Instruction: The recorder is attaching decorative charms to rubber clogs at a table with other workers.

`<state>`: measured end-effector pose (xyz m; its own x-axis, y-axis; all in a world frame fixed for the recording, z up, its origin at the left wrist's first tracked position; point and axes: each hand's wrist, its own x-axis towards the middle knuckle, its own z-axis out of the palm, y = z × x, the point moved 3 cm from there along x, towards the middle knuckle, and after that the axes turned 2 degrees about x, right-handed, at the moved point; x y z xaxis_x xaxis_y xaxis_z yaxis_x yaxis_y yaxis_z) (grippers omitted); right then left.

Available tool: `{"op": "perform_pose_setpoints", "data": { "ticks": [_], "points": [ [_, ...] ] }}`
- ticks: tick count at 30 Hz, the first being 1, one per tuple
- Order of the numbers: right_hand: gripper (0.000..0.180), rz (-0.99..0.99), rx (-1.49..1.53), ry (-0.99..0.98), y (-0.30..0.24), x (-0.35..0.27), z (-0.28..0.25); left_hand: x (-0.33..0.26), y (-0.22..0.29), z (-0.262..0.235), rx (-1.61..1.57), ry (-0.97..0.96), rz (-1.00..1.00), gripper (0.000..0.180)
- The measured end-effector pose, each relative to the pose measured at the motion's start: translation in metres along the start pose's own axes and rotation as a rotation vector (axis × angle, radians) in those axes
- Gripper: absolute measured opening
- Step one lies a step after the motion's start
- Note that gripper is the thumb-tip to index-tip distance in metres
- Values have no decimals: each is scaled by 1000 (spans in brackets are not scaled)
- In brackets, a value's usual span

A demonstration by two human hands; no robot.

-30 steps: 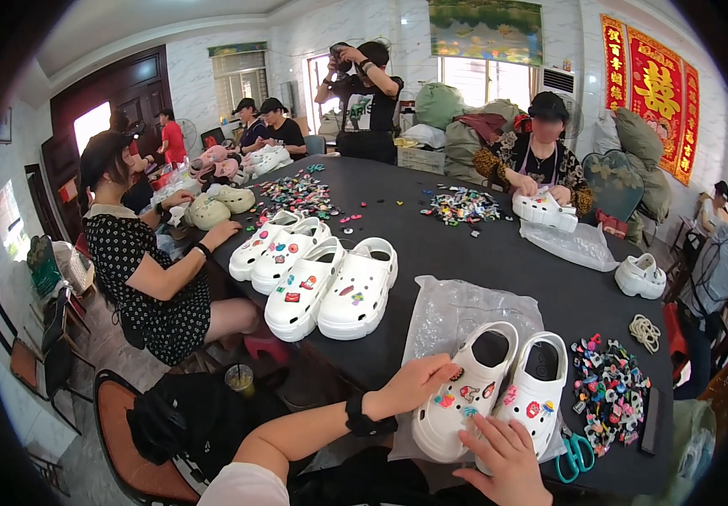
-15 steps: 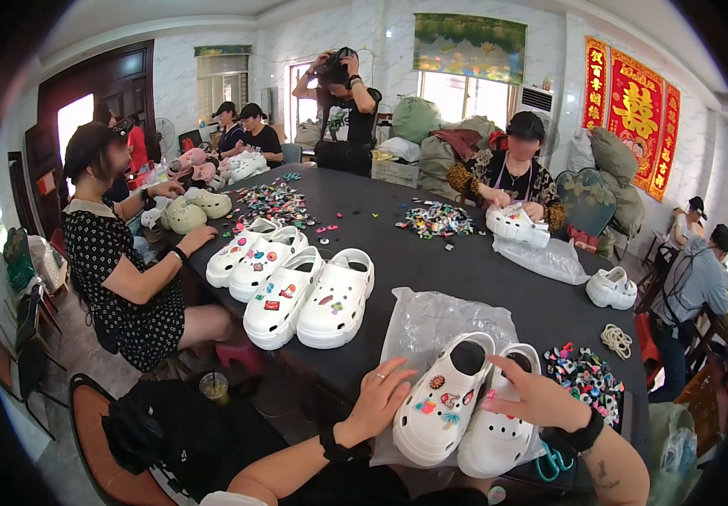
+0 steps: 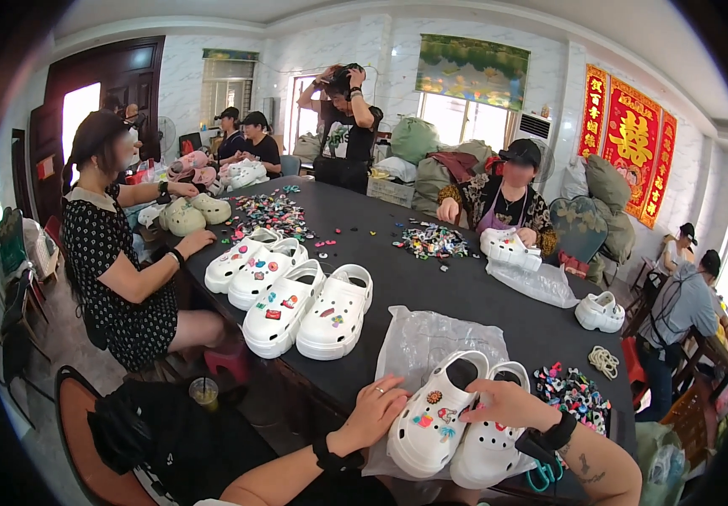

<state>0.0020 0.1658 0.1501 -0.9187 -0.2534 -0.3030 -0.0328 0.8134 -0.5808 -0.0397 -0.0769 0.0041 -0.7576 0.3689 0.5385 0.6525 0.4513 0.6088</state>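
Note:
A pair of white clogs lies in front of me on a clear plastic bag [image 3: 406,333]. The left clog [image 3: 419,443] carries several colourful charms, among them a brown round one and a blue palm tree. My left hand [image 3: 374,413] rests against its outer side, fingers stretched out and loosely together. Above the right clog [image 3: 483,455] is my right hand [image 3: 511,405], fingers apart, thumb and forefinger reaching toward the left clog's inner edge. That hand partly covers the right clog and its few charms. Nothing shows between my fingers.
Right of my clogs lie a pile of charms [image 3: 574,392], teal scissors [image 3: 545,474] and a coil of cord [image 3: 604,363]. Two more pairs of decorated white clogs [image 3: 330,325] stand left. Co-workers sit round the dark table [image 3: 364,228]; one across handles a white clog [image 3: 507,250].
My right hand has moved left and lower, nearer the left clog. My left hand stays by the clog's side. Across the table, a co-worker's hand has lifted away from their clog.

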Motion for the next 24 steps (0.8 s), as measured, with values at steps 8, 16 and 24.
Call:
{"op": "perform_pose_setpoints", "data": {
  "ticks": [8,16,24],
  "points": [
    [59,-78,-31,47,5,-9,0,0,0,-1,26,92,90,35],
    [50,48,141,158,-3,-54,-29,-2,17,-12,198,30,-9,39],
    [46,81,158,248,11,-67,-46,-15,30,-88,11,426,-62,9]
  ]
}}
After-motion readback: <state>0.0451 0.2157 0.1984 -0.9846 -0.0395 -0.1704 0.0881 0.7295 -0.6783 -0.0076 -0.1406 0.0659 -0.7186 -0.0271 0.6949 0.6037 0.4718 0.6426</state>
